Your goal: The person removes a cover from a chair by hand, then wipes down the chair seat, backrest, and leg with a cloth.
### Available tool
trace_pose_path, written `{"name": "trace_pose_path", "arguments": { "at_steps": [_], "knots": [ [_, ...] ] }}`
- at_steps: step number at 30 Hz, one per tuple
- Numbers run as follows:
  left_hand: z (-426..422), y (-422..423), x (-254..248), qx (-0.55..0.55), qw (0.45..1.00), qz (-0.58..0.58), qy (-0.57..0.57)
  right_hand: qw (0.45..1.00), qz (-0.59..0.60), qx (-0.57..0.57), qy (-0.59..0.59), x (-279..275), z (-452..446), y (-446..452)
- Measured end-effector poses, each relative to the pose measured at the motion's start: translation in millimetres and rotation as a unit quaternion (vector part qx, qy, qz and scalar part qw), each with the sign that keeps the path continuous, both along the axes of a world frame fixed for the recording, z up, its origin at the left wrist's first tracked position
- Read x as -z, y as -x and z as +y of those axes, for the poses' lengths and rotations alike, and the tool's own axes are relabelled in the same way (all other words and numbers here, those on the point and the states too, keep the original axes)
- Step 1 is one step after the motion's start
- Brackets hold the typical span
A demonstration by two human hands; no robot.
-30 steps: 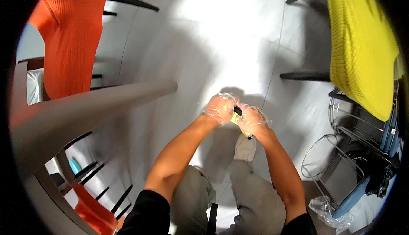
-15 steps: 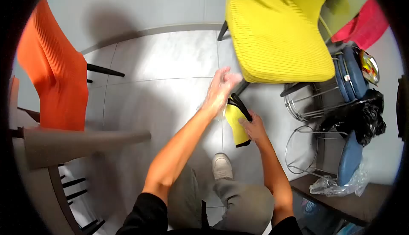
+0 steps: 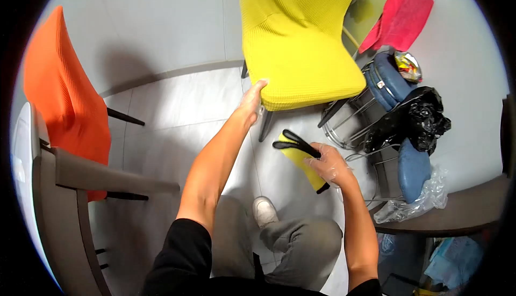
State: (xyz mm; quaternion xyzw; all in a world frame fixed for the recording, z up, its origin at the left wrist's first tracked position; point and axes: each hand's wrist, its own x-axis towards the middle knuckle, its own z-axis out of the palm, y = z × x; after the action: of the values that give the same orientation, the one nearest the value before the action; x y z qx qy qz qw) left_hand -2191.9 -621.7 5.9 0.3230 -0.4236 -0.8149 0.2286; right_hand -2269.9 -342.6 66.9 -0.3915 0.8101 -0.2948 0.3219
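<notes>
My right grip (image 3: 330, 164), in a thin clear glove, is closed on a yellow cloth piece (image 3: 301, 165), which hangs slanted just in front of the yellow chair (image 3: 306, 70), apart from its seat. The piece looks light, soft and floppy, hardly fragile; the plastic glove could let it slide a little. I judge the firmest hold to be where the black bands (image 3: 305, 146) meet the cloth, close to my thumb, since the bands look thicker and springier than the rest. My left grip (image 3: 251, 102) is against the chair's near left seat corner, thumb up on the ribbed cover; its fingers are mostly hidden, so I cannot tell whether they are clenched around the edge. That cover looks stretchy, over a stiff seat with a rounded rim. The black front leg (image 3: 266, 127) stands between my two grips, a narrow edge to catch on. Right of the chair, metal-framed stools with a blue seat (image 3: 414, 172) and a black plastic bag (image 3: 427, 118) crowd my right side. The wider room lies left of the chair, over the tiled floor (image 3: 177, 135) toward the orange chair (image 3: 75, 113).
</notes>
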Motion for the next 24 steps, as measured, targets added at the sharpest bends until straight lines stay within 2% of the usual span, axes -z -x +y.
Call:
{"name": "trace_pose_path", "arguments": {
  "at_steps": [3,5,8,12,13,15,17,20,22,24],
  "knots": [
    [1,-11,-2,-0.004,1.0,0.01,0.017,0.975,0.162,-0.121,-0.094,-75,-7,-18],
    [-14,-32,24,0.007,1.0,-0.01,-0.007,0.953,0.206,-0.168,-0.145,-101,-12,-41],
    [-29,-66,38,-0.008,0.999,0.017,-0.03,0.949,0.242,-0.177,-0.093,-100,-19,-59],
    [-42,-133,9,-0.008,0.999,0.02,-0.031,0.963,0.212,-0.118,-0.115,-102,-16,-82],
    [-47,-146,1,-0.023,0.999,0.004,-0.028,0.959,0.227,-0.13,-0.111,-82,-13,-75],
    [-48,-162,-18,-0.064,0.998,-0.018,-0.024,0.953,0.204,-0.131,-0.18,-61,-5,-70],
    [-72,-176,2,-0.102,0.992,-0.067,-0.015,0.941,0.204,-0.171,-0.21,-32,5,-52],
    [-85,-195,33,-0.155,0.979,-0.12,-0.057,0.956,0.183,-0.135,-0.184,-39,16,-48],
    [-72,-196,27,-0.163,0.975,-0.133,-0.066,0.952,0.177,-0.156,-0.197,-37,11,-39],
    [-48,-193,20,-0.185,0.975,-0.093,-0.087,0.955,0.162,-0.166,-0.188,-44,9,-35]
  ]
}}
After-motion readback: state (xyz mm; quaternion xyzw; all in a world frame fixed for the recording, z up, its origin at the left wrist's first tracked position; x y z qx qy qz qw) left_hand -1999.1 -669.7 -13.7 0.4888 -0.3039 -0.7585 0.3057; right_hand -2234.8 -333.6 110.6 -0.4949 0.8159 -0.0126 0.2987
